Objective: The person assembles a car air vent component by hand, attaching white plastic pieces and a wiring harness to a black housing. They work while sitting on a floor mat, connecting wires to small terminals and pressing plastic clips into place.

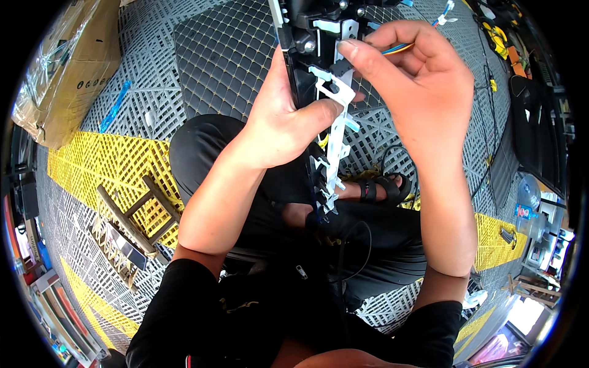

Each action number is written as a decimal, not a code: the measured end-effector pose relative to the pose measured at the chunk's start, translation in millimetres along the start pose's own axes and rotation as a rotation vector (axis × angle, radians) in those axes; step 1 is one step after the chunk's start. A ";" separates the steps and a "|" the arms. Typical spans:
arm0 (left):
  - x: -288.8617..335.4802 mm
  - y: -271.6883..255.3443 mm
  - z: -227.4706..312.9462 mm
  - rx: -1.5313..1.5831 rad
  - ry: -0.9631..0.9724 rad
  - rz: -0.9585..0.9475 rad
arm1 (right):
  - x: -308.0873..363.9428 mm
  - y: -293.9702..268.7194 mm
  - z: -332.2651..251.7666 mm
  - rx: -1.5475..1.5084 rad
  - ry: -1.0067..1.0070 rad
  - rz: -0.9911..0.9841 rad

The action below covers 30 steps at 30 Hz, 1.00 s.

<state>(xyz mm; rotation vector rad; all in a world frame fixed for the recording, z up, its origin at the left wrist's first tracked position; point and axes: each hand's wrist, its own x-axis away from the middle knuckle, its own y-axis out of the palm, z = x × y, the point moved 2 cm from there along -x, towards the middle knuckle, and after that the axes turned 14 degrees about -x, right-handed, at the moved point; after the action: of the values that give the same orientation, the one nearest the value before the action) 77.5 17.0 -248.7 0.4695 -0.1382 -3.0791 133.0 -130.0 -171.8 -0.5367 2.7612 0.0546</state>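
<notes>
Up in front of me, my left hand [279,126] is closed around a long black plastic trim panel [300,73], its thumb pressed on the pale metal bracket [336,138] that runs along it. Clips and screws show along the part's edge. My right hand [423,80] pinches a small black connector [341,66] between thumb and fingers, against the bracket's upper section. Thin coloured wires [399,48] pass through its curled fingers. A white plug [446,18] hangs at their far end. The fingers of my left hand behind the panel are mostly hidden.
My crossed legs lie beneath the part. A black quilted mat [215,61] covers some of the grey and yellow grid floor. At left are a wrapped cardboard box [76,67] and a low wooden stool frame [144,208] with a phone [126,248]. A water bottle [527,193] stands at right.
</notes>
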 end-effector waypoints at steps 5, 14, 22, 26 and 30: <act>-0.4 -0.6 3.3 -0.007 -0.048 -0.001 | 3.4 5.0 -2.6 0.169 -0.025 0.026; 0.1 -9.3 -1.6 0.148 -0.145 0.027 | -2.5 1.6 -0.9 0.089 -0.013 -0.069; -4.5 -9.4 -6.6 0.344 -0.144 -0.037 | 6.5 -10.8 -14.9 0.298 -0.078 -0.134; -5.0 -4.1 -10.8 0.472 -0.120 -0.045 | 20.9 -21.9 -34.6 0.111 -0.313 -0.142; -4.9 -9.9 -17.5 0.458 -0.125 -0.056 | 22.3 -26.5 -30.6 0.413 -0.420 -0.111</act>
<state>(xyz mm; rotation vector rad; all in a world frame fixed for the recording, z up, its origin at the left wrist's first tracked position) 87.4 25.6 -264.8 0.2890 -0.8569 -3.1184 113.8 -165.6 -149.4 -0.4957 2.2433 -0.3772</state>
